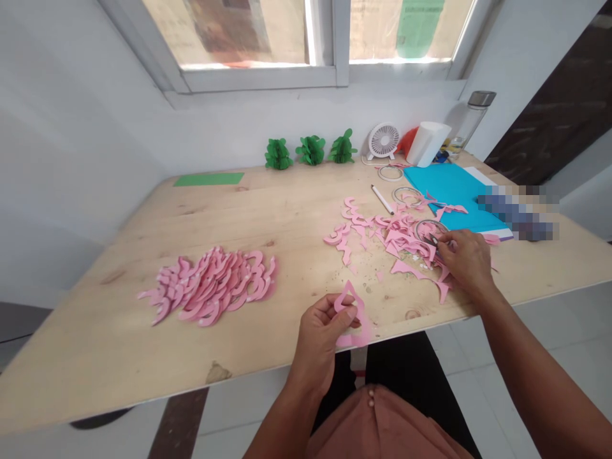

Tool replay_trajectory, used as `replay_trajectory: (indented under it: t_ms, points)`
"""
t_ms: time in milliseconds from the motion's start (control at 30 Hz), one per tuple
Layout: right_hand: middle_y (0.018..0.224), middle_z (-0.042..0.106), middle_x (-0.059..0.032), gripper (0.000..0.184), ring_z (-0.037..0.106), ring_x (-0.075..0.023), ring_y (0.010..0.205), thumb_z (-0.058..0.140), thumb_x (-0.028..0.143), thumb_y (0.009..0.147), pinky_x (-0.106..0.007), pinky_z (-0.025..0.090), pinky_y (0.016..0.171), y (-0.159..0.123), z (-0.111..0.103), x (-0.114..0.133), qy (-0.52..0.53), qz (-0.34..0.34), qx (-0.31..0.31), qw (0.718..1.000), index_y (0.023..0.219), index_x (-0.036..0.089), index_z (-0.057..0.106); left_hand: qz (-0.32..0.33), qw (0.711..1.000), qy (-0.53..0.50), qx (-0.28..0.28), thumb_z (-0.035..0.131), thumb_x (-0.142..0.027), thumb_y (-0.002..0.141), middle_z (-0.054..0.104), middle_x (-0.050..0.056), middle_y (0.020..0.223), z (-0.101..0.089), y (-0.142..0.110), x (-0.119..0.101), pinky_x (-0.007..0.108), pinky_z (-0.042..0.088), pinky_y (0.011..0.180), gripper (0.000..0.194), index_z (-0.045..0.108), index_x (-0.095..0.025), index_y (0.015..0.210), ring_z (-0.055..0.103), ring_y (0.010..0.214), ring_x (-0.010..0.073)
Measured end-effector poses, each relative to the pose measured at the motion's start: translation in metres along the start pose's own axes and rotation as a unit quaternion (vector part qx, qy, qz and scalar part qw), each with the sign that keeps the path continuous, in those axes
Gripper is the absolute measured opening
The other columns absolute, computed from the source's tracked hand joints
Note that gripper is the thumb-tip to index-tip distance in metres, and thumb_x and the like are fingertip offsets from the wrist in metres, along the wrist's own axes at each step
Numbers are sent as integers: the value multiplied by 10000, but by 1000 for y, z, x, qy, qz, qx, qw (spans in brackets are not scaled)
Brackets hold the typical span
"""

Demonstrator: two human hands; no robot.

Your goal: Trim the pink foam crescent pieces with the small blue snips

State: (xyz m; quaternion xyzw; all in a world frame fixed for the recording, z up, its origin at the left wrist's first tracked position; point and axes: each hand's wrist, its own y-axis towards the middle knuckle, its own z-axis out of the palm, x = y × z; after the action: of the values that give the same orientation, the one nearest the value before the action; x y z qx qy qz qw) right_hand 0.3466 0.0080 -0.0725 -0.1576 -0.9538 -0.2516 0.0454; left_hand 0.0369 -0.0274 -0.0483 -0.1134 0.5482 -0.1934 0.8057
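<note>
My left hand (321, 331) is closed on a pink foam cut-out (352, 313), held near the front edge of the wooden table (268, 210). My right hand (466, 258) reaches into a scattered heap of pink foam scraps (392, 233), its fingers pinched on a small metal tool, perhaps scissors (433, 240); I cannot make it out clearly. A neat pile of curved pink cut pieces (213, 285) lies to the left, apart from both hands.
Teal paper sheets (449, 191), tape rings (406, 194), a white pen (382, 199), a small fan (383, 141), a white cup (428, 143) and a bottle (471, 121) stand at the back right. Three green paper trees (310, 150) line the wall. A green sheet (209, 179) lies back left.
</note>
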Motion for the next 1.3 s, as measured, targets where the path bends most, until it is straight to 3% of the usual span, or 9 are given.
replay_trajectory:
  t_ms: [467, 900, 1033, 1167, 1233, 1300]
  points:
    - [752, 615, -95, 174, 521, -284, 786, 506, 304, 772, -387, 370, 683, 2, 7, 3, 2, 11, -10, 1000, 661, 201, 592, -1, 1000, 1, -5, 781, -244, 586, 618, -3, 665, 0, 1, 0, 228, 456, 588, 205, 675, -140, 728, 553, 548, 96]
    - [741, 603, -81, 85, 530, -266, 778, 505, 237, 730, -405, 393, 733, -3, 9, 8, 71, 15, -49, 996, 657, 211, 542, 2, 1000, -6, 2, 775, -236, 583, 626, -4, 683, 0, -1, 0, 229, 462, 599, 187, 671, -144, 710, 549, 549, 91]
    - [777, 631, -87, 99, 553, -269, 820, 504, 263, 772, -413, 418, 764, -4, -4, 16, 116, 28, -87, 989, 701, 212, 549, 7, 1000, -9, -1, 764, -224, 598, 617, -8, 661, 1, -2, 0, 229, 468, 602, 182, 673, -142, 733, 548, 544, 90]
    - [836, 645, -66, 103, 580, -245, 869, 517, 298, 825, -401, 434, 821, -9, -33, 35, 181, 25, -126, 975, 775, 221, 563, 10, 1000, -18, -8, 756, -221, 592, 617, -17, 621, 4, -1, 1, 232, 474, 595, 211, 673, -144, 770, 556, 524, 92]
    - [880, 655, -54, 91, 611, -230, 870, 555, 306, 822, -383, 455, 812, -15, -50, 51, 273, 8, -84, 958, 783, 226, 575, 14, 1000, -20, -15, 748, -214, 588, 622, -19, 624, 6, -1, 2, 230, 476, 585, 233, 674, -143, 797, 552, 516, 89]
    - [909, 654, -56, 91, 613, -239, 925, 600, 302, 794, -373, 466, 799, -24, -63, 70, 386, 1, 8, 923, 748, 224, 588, 18, 999, -18, -21, 738, -206, 591, 623, -18, 633, 8, -1, 3, 227, 476, 577, 245, 673, -140, 817, 542, 515, 84]
